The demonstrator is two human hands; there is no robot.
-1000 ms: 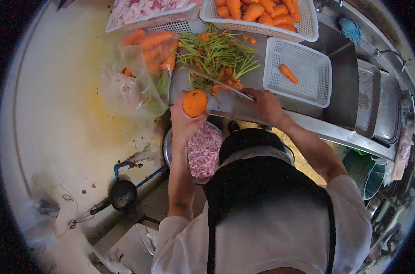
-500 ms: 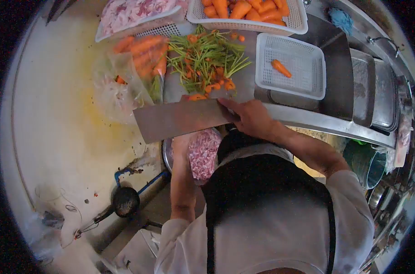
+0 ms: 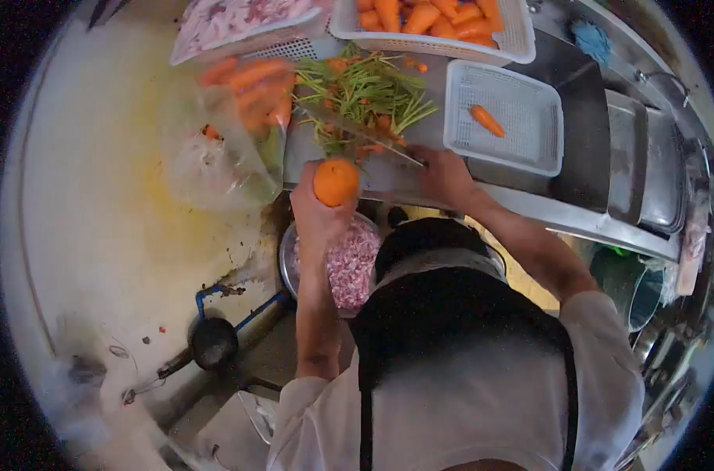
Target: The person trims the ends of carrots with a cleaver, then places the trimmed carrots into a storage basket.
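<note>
My left hand [image 3: 314,208] is closed around a carrot [image 3: 336,182], with its round orange end turned up towards me. In my right hand [image 3: 445,179] is a cleaver [image 3: 376,138], seen nearly edge-on and tilted over the steel counter [image 3: 388,174]. Its blade reaches across a heap of green carrot tops [image 3: 365,90] mixed with orange trimmings. Left of the heap lie carrots in a clear plastic bag [image 3: 243,169]. Below my left hand stands a metal bowl [image 3: 287,263] of minced meat [image 3: 349,267].
A white basket [image 3: 504,161] with a single carrot [image 3: 487,121] sits at the sink's edge. Behind the heap stand a basket [image 3: 435,45] full of carrots and another basket [image 3: 247,41] of pale meat. A blue cloth [image 3: 592,41] lies at the far right, near the tap.
The cleaver has swung from broadside in front of my left hand to nearly edge-on over the carrot tops. The carrot in my left hand now shows.
</note>
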